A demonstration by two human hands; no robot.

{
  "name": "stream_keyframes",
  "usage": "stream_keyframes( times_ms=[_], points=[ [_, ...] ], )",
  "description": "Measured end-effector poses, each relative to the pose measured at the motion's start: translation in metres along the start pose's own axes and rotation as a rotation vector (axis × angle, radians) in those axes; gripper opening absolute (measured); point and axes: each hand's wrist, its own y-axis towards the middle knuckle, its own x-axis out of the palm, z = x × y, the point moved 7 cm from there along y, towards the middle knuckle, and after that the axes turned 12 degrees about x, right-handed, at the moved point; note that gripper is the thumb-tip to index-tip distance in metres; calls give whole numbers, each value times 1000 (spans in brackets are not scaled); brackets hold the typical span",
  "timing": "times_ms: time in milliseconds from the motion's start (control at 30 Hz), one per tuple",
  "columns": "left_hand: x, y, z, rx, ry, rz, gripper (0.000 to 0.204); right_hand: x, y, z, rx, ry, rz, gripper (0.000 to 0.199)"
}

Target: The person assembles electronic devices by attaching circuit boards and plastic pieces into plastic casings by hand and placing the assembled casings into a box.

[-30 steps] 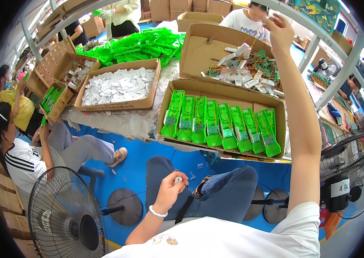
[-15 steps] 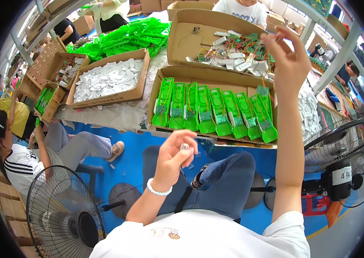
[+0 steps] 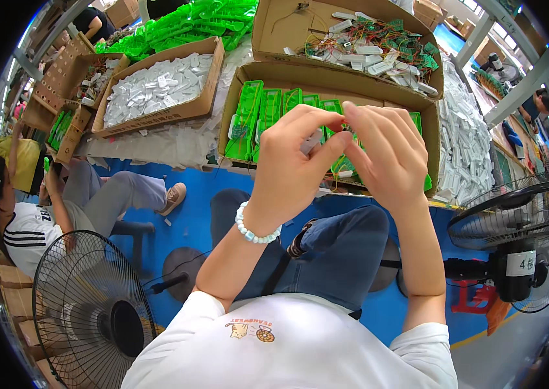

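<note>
Both hands meet in front of the near cardboard box (image 3: 326, 79), fingertips close together. My left hand (image 3: 297, 159), with a pale bead bracelet (image 3: 251, 232) at the wrist, curls around a small white plastic piece (image 3: 312, 142). Thumb and forefinger pinch at a tiny red and dark part (image 3: 346, 127). My right hand (image 3: 388, 152) is closed, its fingertips at that same part; what it grips is mostly hidden by the fingers. Behind the hands, a row of green plastic shells (image 3: 248, 107) with wires and circuit boards lies in the box, partly covered.
A farther box (image 3: 274, 40) holds wired circuit boards and white pieces. White parts fill a carton (image 3: 213, 78) at left, with green shells (image 3: 190, 32) heaped behind. More white parts (image 3: 465, 155) lie at right. Fans stand at left (image 3: 93, 305) and right (image 3: 514, 220); a person (image 3: 31, 227) sits left.
My right hand has come down from over the far box to meet my left hand. My left hand has risen in front of the green shells. The view has tilted down a little.
</note>
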Motion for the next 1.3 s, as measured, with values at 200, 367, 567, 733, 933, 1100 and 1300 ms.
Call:
stream_keyframes(
  times_ms=[200,367,567,733,933,1100,1300],
  points=[
    [2,-21,-25,-339,-491,93,20,-2,0,-1,173,151,-100,42],
    [4,-29,-22,-355,-722,163,20,22,-45,42,924,1080,-193,22],
    [8,-38,-28,-409,-851,126,21,27,-61,42,1056,1178,-209,15],
    [7,-47,-36,-428,-868,171,20,27,-65,40,1043,1067,-238,16],
    [5,-59,-39,-393,-772,304,14,32,-73,32,1043,1074,-222,12],
    [0,-66,-38,-369,-636,383,10,36,-81,26,1090,1096,-217,10],
    [-2,-68,-39,-296,-496,404,17,36,-93,24,1166,1077,-137,10]
  ],
)
